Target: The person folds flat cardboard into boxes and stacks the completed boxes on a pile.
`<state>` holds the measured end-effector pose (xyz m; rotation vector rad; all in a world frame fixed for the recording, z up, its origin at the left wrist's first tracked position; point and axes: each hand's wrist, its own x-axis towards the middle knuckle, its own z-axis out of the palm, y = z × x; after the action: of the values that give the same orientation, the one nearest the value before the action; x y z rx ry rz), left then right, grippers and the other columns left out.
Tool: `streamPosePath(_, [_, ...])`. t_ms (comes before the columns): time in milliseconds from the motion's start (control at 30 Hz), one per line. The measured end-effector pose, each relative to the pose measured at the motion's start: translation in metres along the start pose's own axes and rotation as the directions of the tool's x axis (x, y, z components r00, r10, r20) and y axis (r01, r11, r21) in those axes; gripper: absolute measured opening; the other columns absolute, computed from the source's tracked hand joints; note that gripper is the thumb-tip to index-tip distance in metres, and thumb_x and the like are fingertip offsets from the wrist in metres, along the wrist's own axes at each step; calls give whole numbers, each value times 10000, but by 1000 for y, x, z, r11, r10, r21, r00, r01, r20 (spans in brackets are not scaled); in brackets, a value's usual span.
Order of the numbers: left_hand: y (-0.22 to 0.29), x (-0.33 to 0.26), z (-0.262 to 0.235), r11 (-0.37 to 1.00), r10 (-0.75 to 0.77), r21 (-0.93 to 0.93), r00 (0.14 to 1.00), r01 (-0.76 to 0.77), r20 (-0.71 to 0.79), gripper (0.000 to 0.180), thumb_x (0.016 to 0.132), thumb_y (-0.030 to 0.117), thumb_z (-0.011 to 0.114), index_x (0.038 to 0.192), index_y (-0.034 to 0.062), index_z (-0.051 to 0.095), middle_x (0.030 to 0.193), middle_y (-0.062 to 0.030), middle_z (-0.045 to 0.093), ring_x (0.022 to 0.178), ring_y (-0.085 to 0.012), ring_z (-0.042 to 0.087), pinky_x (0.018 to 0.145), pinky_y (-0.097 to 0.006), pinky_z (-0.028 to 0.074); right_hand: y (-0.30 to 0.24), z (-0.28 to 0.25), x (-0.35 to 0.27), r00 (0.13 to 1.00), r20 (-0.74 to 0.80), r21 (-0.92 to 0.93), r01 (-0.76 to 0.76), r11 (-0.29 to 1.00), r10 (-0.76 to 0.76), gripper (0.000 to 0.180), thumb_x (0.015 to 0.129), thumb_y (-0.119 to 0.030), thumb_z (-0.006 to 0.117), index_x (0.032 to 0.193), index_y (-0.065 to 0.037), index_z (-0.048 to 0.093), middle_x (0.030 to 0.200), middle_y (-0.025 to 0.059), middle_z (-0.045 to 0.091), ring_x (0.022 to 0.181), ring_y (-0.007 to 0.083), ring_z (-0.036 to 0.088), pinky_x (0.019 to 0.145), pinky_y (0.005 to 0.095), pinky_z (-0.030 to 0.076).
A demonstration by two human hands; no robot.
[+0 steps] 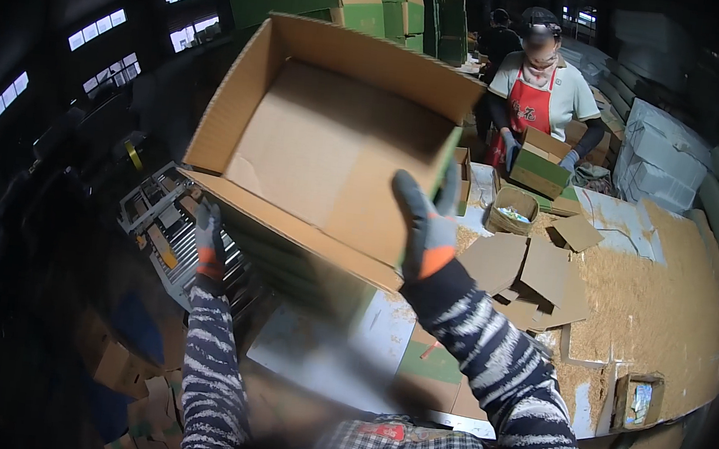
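Note:
A large cardboard box point(324, 146), plain brown inside and green outside, is lifted in front of me with its open top tilted toward me. Nothing lies on the part of its inner floor that I can see. My right hand point(431, 223), in a grey and orange glove, is closed over its right wall, thumb on the inside. At the lower left corner my left hand point(210, 239), gloved alike, supports the box from outside; some of its fingers are hidden behind the cardboard.
A roller conveyor point(188, 228) runs at the left. On the worn table point(660, 282) lie flat cardboard pieces point(538, 274), a basket point(513, 210) and a small box point(639, 403) with packets. Across it, a person in a red apron point(531, 107) holds a green box point(541, 165). Green cartons point(365, 2) are stacked behind.

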<state>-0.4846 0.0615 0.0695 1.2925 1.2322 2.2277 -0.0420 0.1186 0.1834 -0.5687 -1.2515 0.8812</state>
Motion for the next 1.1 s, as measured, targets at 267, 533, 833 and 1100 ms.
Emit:
streamPosePath(267, [-53, 22, 44, 985, -92, 139, 994, 99, -53, 509, 995, 186, 531, 1426, -32, 371, 1372, -156, 492, 1226, -250, 478, 1019, -336, 410, 43, 19, 42, 646, 478, -296, -519, 802, 595, 973, 782, -475, 741, 1509, -55, 249, 1452, 236, 424, 1301, 335, 460, 1071, 367, 378])
streamPosePath(533, [56, -237, 176, 854, 168, 437, 944, -283, 282, 676, 854, -47, 519, 1484, -16, 277, 1519, -182, 332, 1382, -296, 345, 1145, -395, 254, 111, -303, -171, 584, 461, -879, 403, 254, 668, 1206, 516, -671, 804, 1482, -131, 323, 1484, 244, 327, 1362, 461, 308, 1108, 561, 278])
streamPosePath(833, [27, -346, 307, 888, -229, 274, 161, -369, 960, 661, 796, 292, 715, 1360, 40, 479, 1369, -176, 499, 1290, -373, 426, 1095, -462, 337, 57, -373, -348, 581, 430, -873, 462, 155, 691, 445, 904, -189, 487, 1347, -220, 509, 1425, 94, 456, 1280, 325, 445, 1069, 449, 349])
streamPosePath(1100, [26, -277, 389, 667, -265, 254, 96, -701, 959, 385, 842, 327, 650, 1171, 129, 625, 1117, -106, 649, 1038, -314, 612, 890, -418, 474, 15, -373, -156, 772, 438, -896, 415, 157, 460, 427, 877, -210, 538, 1303, -210, 558, 984, 103, 689, 909, 279, 663, 774, 413, 512])
